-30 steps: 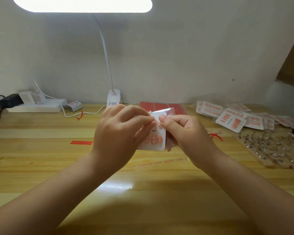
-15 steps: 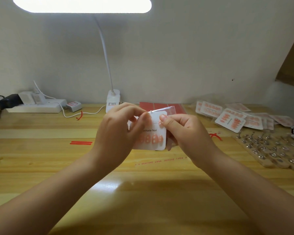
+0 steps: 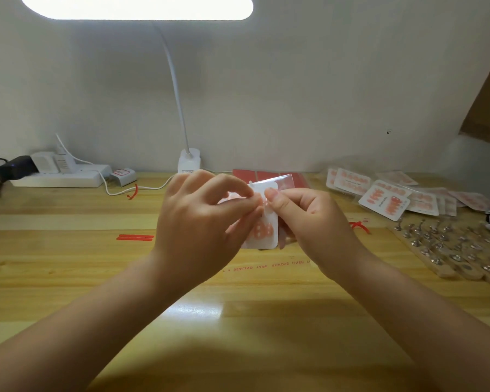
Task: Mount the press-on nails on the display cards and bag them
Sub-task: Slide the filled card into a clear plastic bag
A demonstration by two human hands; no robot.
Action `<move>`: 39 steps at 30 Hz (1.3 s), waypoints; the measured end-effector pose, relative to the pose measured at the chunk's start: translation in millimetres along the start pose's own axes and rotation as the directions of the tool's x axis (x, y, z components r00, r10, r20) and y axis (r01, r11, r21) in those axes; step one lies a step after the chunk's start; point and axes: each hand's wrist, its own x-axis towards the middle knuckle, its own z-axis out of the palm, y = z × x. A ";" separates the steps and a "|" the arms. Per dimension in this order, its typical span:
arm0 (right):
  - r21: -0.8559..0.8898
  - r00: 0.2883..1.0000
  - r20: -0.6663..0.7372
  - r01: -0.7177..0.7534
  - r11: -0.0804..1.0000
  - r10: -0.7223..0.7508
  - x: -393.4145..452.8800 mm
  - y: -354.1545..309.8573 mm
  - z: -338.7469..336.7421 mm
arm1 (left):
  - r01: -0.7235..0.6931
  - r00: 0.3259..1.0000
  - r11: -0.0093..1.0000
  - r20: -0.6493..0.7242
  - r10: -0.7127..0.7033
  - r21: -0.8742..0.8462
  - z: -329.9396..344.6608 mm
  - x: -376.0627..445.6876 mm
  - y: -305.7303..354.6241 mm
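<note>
Left hand (image 3: 201,222), right hand (image 3: 309,219) pinch one bagged card (image 3: 263,236); two red strips (image 3: 135,237), seemingly.

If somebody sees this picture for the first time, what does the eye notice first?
First, the two hands at the centre: the left hand and right hand pinch the top of a white display card carrying orange nails, held above the wooden table. Next, the bright lamp overhead, then the pile of finished cards at the back right.
</note>
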 end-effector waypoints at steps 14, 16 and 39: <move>0.076 0.995 0.048 -0.092 0.993 0.089 2.9 1.3 -2.6 | 0.729 0.612 0.242 0.451 -0.650 -0.640 -3.6 9.8 11.7; 0.101 0.994 0.063 -0.098 0.990 0.092 2.2 -1.4 -3.5 | 0.714 0.635 0.286 0.420 -0.648 -0.639 -3.3 8.3 12.8; 0.095 0.995 -0.014 -0.101 0.990 0.103 1.6 2.2 -3.0 | 0.334 0.942 0.923 0.065 -0.328 -0.191 -2.4 4.7 4.2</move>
